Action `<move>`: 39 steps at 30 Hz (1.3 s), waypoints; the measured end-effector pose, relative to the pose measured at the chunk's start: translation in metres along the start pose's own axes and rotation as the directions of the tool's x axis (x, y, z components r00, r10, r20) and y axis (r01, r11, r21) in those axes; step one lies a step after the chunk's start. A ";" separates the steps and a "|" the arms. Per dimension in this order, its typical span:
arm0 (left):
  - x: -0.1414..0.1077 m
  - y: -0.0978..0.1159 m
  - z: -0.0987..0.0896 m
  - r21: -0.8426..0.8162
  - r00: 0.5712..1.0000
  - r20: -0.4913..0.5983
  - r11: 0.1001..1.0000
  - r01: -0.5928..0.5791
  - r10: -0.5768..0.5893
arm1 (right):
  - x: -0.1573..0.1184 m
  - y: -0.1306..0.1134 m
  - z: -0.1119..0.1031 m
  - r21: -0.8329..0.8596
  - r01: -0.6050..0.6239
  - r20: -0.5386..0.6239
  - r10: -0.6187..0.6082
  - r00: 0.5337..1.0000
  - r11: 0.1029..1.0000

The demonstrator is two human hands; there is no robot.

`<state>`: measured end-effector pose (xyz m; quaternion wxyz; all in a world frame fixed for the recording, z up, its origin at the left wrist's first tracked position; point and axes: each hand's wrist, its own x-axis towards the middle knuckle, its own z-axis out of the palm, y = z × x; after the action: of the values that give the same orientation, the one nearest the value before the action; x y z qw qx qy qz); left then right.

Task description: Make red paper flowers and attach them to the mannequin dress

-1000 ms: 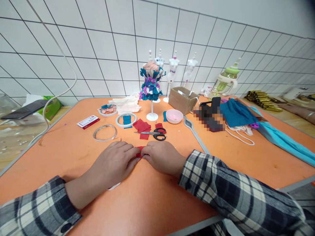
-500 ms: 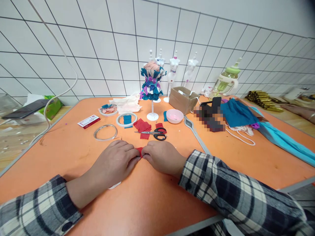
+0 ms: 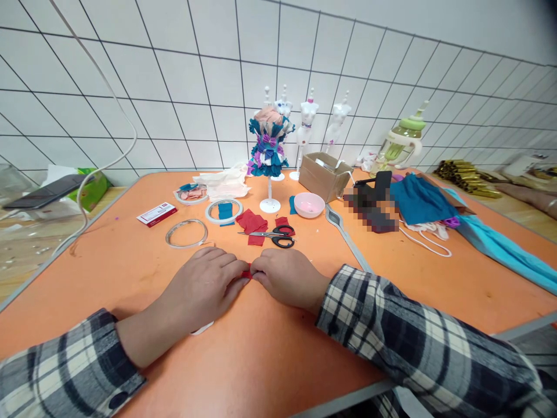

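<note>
A small piece of red crepe paper (image 3: 247,271) is pinched between my two hands, low over the orange table; most of it is hidden by fingers. My left hand (image 3: 209,284) grips its left end, and my right hand (image 3: 285,277) holds the right end, fingertips nearly touching. Under my left palm a white edge (image 3: 202,328) peeks out. Just beyond my hands lie scissors (image 3: 272,235) with black handles, partly over red paper pieces (image 3: 252,223). A roll of tape (image 3: 187,234) lies beyond my left hand.
A mini dress form (image 3: 268,142) in a ruffled paper dress stands at the back, before several white forms. Right of it are a pink bowl (image 3: 309,205) and cardboard box (image 3: 325,176). Another tape roll (image 3: 223,212) and a red-white box (image 3: 157,214) lie left. A person's arm (image 3: 528,197) shows far right.
Both hands stay almost in place. The red paper between the fingertips looks slightly shifted, its visible part a little lower; nothing has been let go.
</note>
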<state>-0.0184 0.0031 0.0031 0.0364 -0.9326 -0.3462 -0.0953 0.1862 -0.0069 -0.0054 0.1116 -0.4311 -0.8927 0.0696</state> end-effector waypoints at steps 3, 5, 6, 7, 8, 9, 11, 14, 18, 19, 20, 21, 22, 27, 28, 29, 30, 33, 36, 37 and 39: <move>0.000 0.000 0.000 0.007 1.000 0.008 1.000 -0.006 0.006 | 0.000 0.000 0.001 0.005 0.002 -0.022 -0.002 1.000 1.000; 0.000 0.000 0.000 0.007 1.000 0.013 1.000 -0.012 0.011 | -0.001 0.000 0.001 0.004 -0.002 -0.034 0.002 0.999 1.000; 0.000 0.000 0.000 0.006 1.000 0.011 1.000 -0.011 0.011 | -0.001 -0.001 0.001 0.002 -0.004 -0.036 0.004 0.999 1.000; 0.000 0.000 0.000 0.002 1.000 0.009 1.000 -0.011 0.011 | -0.001 -0.001 0.001 0.000 -0.003 -0.034 0.003 0.999 1.000; 0.000 0.000 0.000 -0.003 1.000 0.008 1.000 -0.010 0.010 | -0.001 -0.001 0.000 -0.003 -0.002 -0.029 0.002 1.000 1.000; 0.000 0.000 0.000 -0.007 1.000 0.007 1.000 -0.009 0.009 | -0.001 -0.001 0.000 -0.006 -0.002 -0.023 0.002 1.000 1.000; 0.000 0.000 0.000 -0.010 1.000 0.010 1.000 -0.005 0.006 | -0.001 -0.002 0.000 -0.012 -0.014 -0.020 0.014 1.000 1.000; 0.000 0.001 0.000 -0.015 1.000 0.022 1.000 -0.001 0.001 | 0.000 -0.001 -0.001 -0.017 -0.025 -0.017 0.025 1.000 1.000; 0.000 0.000 0.001 -0.023 1.000 0.022 1.000 0.011 -0.010 | 0.000 0.000 -0.001 -0.008 0.003 -0.002 -0.003 1.000 1.000; 0.000 0.000 0.001 -0.022 1.000 0.017 1.000 0.013 -0.013 | 0.000 0.001 -0.001 -0.006 0.007 0.000 -0.007 1.000 1.000; 0.000 0.000 0.001 -0.020 1.000 0.013 1.000 0.014 -0.014 | 0.000 0.001 0.000 -0.005 0.010 -0.001 -0.010 1.000 1.000; 0.000 0.000 0.001 -0.017 1.000 0.010 1.000 0.013 -0.013 | 0.000 0.001 0.000 -0.004 0.012 -0.002 -0.012 1.000 1.000; -0.001 0.000 0.001 -0.013 1.000 0.010 1.000 0.009 -0.009 | 0.000 0.001 0.001 -0.004 0.013 -0.007 -0.013 1.000 1.000; -0.002 0.000 0.001 -0.005 1.000 0.011 1.000 -0.006 0.006 | 0.000 0.002 0.003 0.007 -0.003 -0.023 0.004 1.000 1.000; -0.001 0.000 0.001 -0.006 1.000 0.011 1.000 -0.005 0.006 | 0.000 0.002 0.003 0.005 -0.003 -0.017 0.003 1.000 1.000; -0.001 0.000 0.001 -0.008 1.000 0.012 1.000 -0.004 0.005 | 0.000 0.001 0.002 0.003 0.000 -0.010 0.000 1.000 1.000; -0.001 0.000 0.001 -0.010 1.000 0.013 1.000 -0.003 0.003 | 0.001 0.001 0.002 0.001 0.002 -0.004 -0.002 1.000 1.000; -0.001 0.000 0.001 -0.016 1.000 0.018 1.000 0.008 -0.008 | 0.000 0.001 0.000 0.002 -0.001 -0.003 0.001 1.000 1.000; 0.000 0.000 0.001 -0.027 0.999 0.023 0.999 0.026 -0.026 | 0.000 0.001 0.000 0.004 0.003 -0.015 -0.003 1.000 1.000; 0.000 0.000 0.001 -0.031 0.999 0.026 0.999 0.030 -0.029 | 0.000 0.001 0.001 0.004 0.005 -0.017 -0.004 1.000 1.000; 0.000 0.001 0.000 -0.034 0.999 0.031 0.999 0.032 -0.031 | 0.000 0.001 0.001 0.006 0.001 -0.019 -0.001 1.000 1.000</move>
<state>-0.0179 0.0029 0.0031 0.0136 -0.9289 -0.3596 -0.0878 0.1865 -0.0066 -0.0070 0.1212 -0.4311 -0.8915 0.0682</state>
